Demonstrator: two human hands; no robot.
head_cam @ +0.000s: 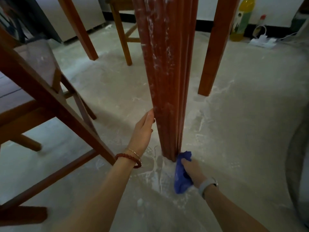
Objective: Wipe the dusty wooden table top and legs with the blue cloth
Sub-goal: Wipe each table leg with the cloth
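Observation:
A reddish wooden table leg (164, 72) runs down the middle of the view, streaked with white dust along its upper part. My right hand (194, 169) grips the blue cloth (181, 174) and presses it against the foot of this leg on its right side. My left hand (143, 133) lies flat against the leg's left side, fingers stretched upward. Two more table legs (215, 47) stand behind. The table top is out of view.
A wooden chair (50, 104) stands close on the left. White dust covers the floor (242, 131) around the leg's foot. A stool (123, 36) stands behind. A yellow bottle (240, 19) and a white power strip (262, 41) sit by the far wall.

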